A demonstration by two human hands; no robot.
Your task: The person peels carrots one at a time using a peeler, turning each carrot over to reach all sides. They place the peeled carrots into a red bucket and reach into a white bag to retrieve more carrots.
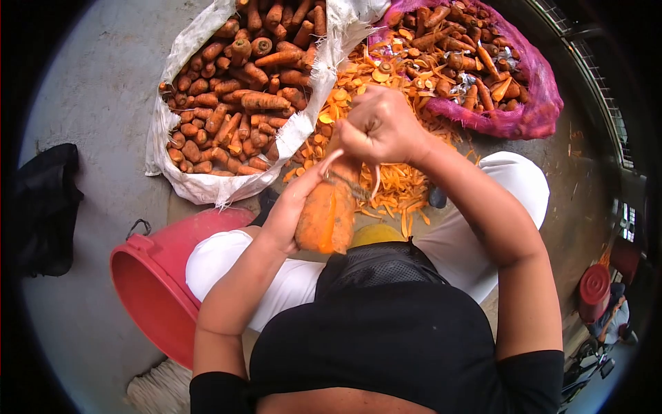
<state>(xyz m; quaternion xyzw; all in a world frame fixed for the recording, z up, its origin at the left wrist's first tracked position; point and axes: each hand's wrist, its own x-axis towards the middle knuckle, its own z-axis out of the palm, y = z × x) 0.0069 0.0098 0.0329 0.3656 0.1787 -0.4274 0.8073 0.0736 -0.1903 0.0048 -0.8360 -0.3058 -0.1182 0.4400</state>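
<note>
My left hand [284,215] is wrapped around a thick carrot [321,217], held above my lap. A bright orange peeled strip runs along the carrot's side; the rest of its skin is dull and rough. My right hand [386,125] is closed in a fist just above the carrot. From that fist come the two pale prongs of a Y-shaped peeler [376,181], whose blade end lies across the carrot's upper part. The fist hides the peeler's handle. Beneath my hands is a heap of carrot peelings and cut slices [396,181].
An open white sack [181,74] full of unpeeled carrots lies ahead on the left. A purple mesh sack [541,103] with carrots and scraps lies ahead on the right. A red tub [165,252] is tipped beside my left knee. Black cloth [52,207] lies far left; another person [614,321] is far right.
</note>
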